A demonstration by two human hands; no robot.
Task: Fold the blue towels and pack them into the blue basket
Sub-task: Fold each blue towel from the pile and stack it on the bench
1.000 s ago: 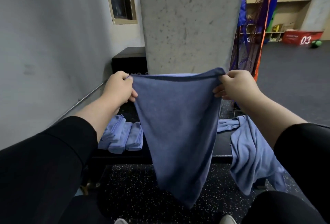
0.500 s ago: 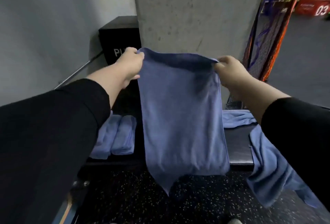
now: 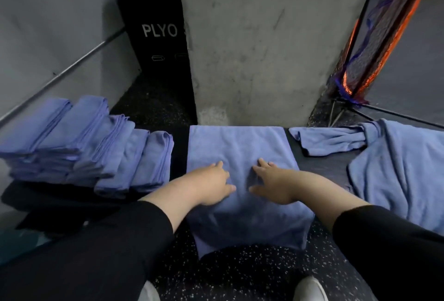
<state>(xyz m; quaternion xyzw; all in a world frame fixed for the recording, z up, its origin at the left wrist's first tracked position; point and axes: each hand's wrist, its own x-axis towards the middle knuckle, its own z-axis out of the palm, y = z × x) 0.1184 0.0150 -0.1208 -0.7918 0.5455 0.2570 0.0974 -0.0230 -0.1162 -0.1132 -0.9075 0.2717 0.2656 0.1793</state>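
Note:
A blue towel (image 3: 237,147) lies spread across the dark bench (image 3: 322,166), its near end hanging over the front edge. My left hand (image 3: 211,185) and my right hand (image 3: 271,183) rest flat on its middle, fingers spread, side by side. Several folded blue towels (image 3: 96,142) are stacked in a row on the bench to the left. Unfolded blue towels (image 3: 394,168) lie crumpled at the right end. No blue basket is in view.
A concrete pillar (image 3: 259,44) rises just behind the bench. A black plyo box (image 3: 153,27) stands behind left, by a grey wall with a metal rail (image 3: 72,68). An orange and blue net frame (image 3: 374,36) leans at the right. Speckled floor lies below.
The towel was held up in the air by its top corners; now it lies on the bench and both hands have let go and press flat on it.

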